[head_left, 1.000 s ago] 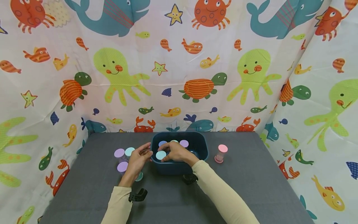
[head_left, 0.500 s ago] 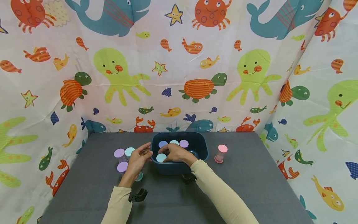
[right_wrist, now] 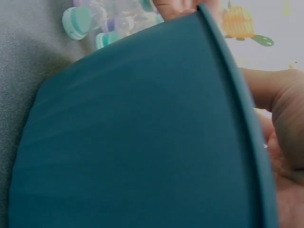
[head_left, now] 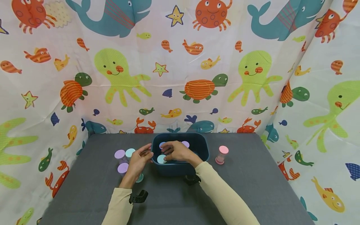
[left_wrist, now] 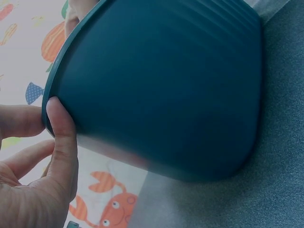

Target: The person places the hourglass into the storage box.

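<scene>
A dark teal bin [head_left: 174,170] stands on the grey table. My left hand [head_left: 137,162] pinches its left rim between thumb and fingers, plain in the left wrist view at the bin wall [left_wrist: 156,85]. My right hand [head_left: 180,151] reaches over the front rim into the bin, its fingers loosely bent. Its thumb lies at the edge of a cylinder with a light-blue top [head_left: 161,159], with a gap under the fingers. Behind the hand show a blue top [head_left: 162,144] and a purple top [head_left: 185,144]. In the right wrist view the bin wall hides the right fingertips.
Left of the bin stand several clear cylinders with coloured ends, like sand timers: purple [head_left: 119,154], light blue [head_left: 130,152] and another purple [head_left: 122,168]. A pink-ended one [head_left: 222,154] stands to the right. A sea-animal curtain [head_left: 180,72] hangs behind the table.
The right fingers have come off the light-blue-topped cylinder and lifted a little; they now cover the light-blue top behind. The left hand keeps its hold on the rim.
</scene>
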Action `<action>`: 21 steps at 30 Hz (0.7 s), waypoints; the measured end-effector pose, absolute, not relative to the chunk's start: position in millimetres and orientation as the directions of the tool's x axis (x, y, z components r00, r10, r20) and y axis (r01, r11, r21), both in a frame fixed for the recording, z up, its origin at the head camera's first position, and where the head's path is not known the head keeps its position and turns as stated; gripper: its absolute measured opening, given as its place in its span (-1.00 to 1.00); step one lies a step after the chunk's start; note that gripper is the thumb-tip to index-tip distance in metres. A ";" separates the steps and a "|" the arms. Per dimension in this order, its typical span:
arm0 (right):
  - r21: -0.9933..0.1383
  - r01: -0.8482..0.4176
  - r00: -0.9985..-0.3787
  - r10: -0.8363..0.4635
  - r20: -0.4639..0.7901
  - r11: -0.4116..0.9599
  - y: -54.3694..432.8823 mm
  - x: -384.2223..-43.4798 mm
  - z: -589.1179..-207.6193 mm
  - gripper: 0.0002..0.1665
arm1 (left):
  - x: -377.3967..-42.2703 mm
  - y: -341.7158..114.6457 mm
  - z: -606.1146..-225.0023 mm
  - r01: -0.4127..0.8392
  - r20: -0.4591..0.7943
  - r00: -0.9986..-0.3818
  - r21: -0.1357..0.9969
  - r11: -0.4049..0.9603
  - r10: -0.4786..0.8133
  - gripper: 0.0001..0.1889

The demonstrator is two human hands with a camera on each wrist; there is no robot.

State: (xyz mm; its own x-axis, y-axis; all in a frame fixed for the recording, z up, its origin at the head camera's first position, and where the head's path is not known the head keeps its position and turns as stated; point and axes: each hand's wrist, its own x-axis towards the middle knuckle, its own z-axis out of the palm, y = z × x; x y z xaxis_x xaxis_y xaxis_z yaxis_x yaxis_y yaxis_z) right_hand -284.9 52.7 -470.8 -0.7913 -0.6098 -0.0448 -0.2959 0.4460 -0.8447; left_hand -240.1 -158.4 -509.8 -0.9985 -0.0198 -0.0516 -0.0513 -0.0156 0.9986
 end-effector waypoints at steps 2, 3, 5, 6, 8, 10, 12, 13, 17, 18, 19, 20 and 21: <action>-0.854 -0.296 -0.804 -0.595 -0.019 0.427 56.4 -282.4 -468.1 -0.39 | -240.6 -158.5 -510.2 -0.048 -0.049 -0.999 0.999 -0.016 -0.024 -0.50; -0.861 -0.295 -0.808 -0.589 -0.006 0.414 58.3 -280.7 -466.7 -0.40 | -240.7 -158.4 -510.5 -0.046 -0.046 -0.999 0.999 -0.014 -0.024 -0.50; -0.870 -0.295 -0.820 -0.572 0.019 0.395 61.8 -276.8 -464.0 -0.42 | -240.6 -158.4 -510.9 -0.047 -0.048 -0.998 0.999 -0.016 -0.030 -0.50; -0.873 -0.295 -0.828 -0.560 0.030 0.389 63.5 -274.9 -463.1 -0.43 | -240.6 -158.6 -511.0 -0.048 -0.048 -0.998 0.999 -0.014 -0.032 -0.50; -0.877 -0.296 -0.843 -0.535 0.054 0.379 66.6 -270.9 -461.5 -0.47 | -240.4 -158.7 -510.7 -0.047 -0.048 -0.998 0.999 -0.012 -0.035 -0.50; -0.880 -0.297 -0.859 -0.506 0.076 0.371 69.2 -267.0 -460.4 -0.51 | -240.6 -158.8 -510.3 -0.043 -0.044 -0.998 0.999 -0.016 -0.038 -0.50; -0.884 -0.299 -0.873 -0.477 0.101 0.360 71.6 -263.5 -460.0 -0.54 | -240.8 -158.8 -510.0 -0.043 -0.043 -0.998 0.999 -0.022 -0.041 -0.50; -0.885 -0.301 -0.878 -0.465 0.112 0.355 72.7 -261.8 -460.1 -0.55 | -240.8 -158.7 -509.8 -0.041 -0.042 -0.998 0.999 -0.024 -0.041 -0.50; -0.886 -0.315 -0.889 -0.432 0.150 0.340 75.9 -254.2 -461.3 -0.57 | -239.8 -158.3 -509.2 -0.046 -0.047 -0.998 0.999 -0.018 -0.040 -0.50; -0.885 -0.318 -0.891 -0.425 0.157 0.341 76.6 -251.8 -461.0 -0.56 | -239.5 -158.2 -509.1 -0.047 -0.047 -0.998 0.999 -0.015 -0.038 -0.50; -0.885 -0.317 -0.895 -0.418 0.159 0.341 77.2 -248.7 -459.5 -0.56 | -239.2 -158.2 -509.2 -0.047 -0.047 -0.998 0.999 -0.013 -0.037 -0.50; -0.886 -0.319 -0.896 -0.412 0.166 0.337 77.9 -244.5 -456.2 -0.56 | -239.2 -158.2 -509.2 -0.046 -0.046 -0.998 0.999 -0.010 -0.035 -0.50; -0.888 -0.318 -0.898 -0.405 0.170 0.333 78.6 -240.7 -452.8 -0.57 | -239.3 -158.3 -509.2 -0.044 -0.044 -0.998 0.999 -0.010 -0.034 -0.50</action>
State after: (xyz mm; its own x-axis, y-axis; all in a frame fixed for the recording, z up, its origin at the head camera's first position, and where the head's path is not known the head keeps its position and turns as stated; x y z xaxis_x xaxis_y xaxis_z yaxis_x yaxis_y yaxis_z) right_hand -240.7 78.6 -452.8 -0.8985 -0.4050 0.1695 -0.3175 0.3327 -0.8880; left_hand -239.3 -158.3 -509.2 -0.9984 -0.0343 -0.0440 -0.0437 -0.0100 0.9990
